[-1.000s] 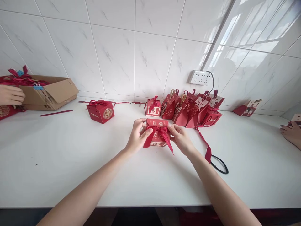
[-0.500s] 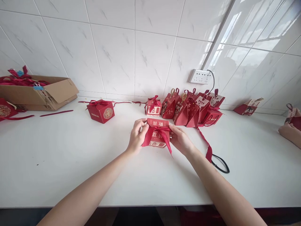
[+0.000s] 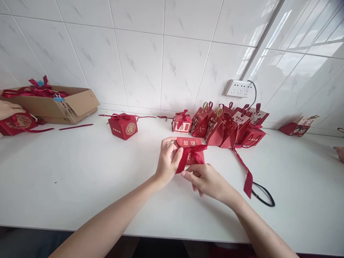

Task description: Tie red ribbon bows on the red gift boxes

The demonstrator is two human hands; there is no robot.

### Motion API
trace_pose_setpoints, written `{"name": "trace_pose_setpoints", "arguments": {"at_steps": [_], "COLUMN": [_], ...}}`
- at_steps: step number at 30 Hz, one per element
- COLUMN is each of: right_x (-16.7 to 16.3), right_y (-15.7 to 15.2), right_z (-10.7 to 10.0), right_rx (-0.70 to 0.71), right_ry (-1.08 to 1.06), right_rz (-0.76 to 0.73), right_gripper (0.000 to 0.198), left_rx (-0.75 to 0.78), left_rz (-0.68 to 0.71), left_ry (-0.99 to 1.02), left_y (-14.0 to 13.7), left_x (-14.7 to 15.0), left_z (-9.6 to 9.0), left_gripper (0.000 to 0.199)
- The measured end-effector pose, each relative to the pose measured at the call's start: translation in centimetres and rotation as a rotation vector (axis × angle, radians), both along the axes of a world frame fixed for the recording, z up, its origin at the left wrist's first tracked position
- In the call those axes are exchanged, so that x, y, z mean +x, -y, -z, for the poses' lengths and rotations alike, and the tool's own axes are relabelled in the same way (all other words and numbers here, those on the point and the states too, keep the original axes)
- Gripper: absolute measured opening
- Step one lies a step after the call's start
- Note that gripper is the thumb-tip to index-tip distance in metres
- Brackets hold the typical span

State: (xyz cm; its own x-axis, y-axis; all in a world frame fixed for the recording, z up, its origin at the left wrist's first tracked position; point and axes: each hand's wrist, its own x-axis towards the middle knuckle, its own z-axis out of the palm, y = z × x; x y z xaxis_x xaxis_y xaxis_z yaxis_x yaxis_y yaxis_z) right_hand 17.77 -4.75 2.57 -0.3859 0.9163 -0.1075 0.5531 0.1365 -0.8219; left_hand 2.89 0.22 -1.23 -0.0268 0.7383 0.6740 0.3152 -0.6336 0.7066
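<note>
A small red gift box [image 3: 186,142] with pale Chinese lettering, upside down from my side, is in front of me above the white table. A dark red ribbon [image 3: 199,148] is tied in a bow across it, with its tails hanging toward me. My left hand [image 3: 170,157] grips the box's left side, thumb on the front beside the ribbon. At the box's lower edge, the thumb and forefinger of my right hand [image 3: 205,179] are closed at the ribbon's tail; the other fingers curl below. The exact pinch is partly hidden.
Behind stand a small bowed box [image 3: 182,122] and several red looped boxes [image 3: 228,125]. A red box [image 3: 123,126] sits left of them, near a cardboard carton [image 3: 80,104] of ribbons. Another person's hand [image 3: 9,109] touches a box at far left. A black cord [image 3: 264,193] lies right.
My right hand has left the box's upper right side and moved down to its near edge by the ribbon. The left hand keeps its hold. The view has shifted left.
</note>
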Motion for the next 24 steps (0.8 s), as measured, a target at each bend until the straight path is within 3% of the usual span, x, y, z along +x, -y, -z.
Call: {"name": "trace_pose_setpoints", "arguments": {"at_steps": [6,10,14,24], "right_x": [-2.0,-1.4,-0.4,0.2], "right_y": [-0.3,-0.7,-1.3,-1.5], "right_z": [1.9,1.4,1.0,0.8], "right_rx": [-0.002,-0.074,-0.192,-0.253], "right_ry": [-0.199,-0.250,-0.253,-0.199], "right_rz": [0.071,-0.004,-0.112,-0.195], "right_gripper": [0.040,0.033,0.032,0.031], "left_rx": [0.003,-0.044,-0.181,-0.265], "left_rz": [0.016,0.026,0.057,0.023], "left_ry": [0.004,0.014,0.147,0.322], "left_y": [0.0,-0.1,-0.4,-1.0], "left_x": [-0.1,-0.3,-0.3,-0.6], "left_z": [0.0,-0.2,-0.4,-0.3], "left_gripper": [0.025,0.025,0.022,0.026]}}
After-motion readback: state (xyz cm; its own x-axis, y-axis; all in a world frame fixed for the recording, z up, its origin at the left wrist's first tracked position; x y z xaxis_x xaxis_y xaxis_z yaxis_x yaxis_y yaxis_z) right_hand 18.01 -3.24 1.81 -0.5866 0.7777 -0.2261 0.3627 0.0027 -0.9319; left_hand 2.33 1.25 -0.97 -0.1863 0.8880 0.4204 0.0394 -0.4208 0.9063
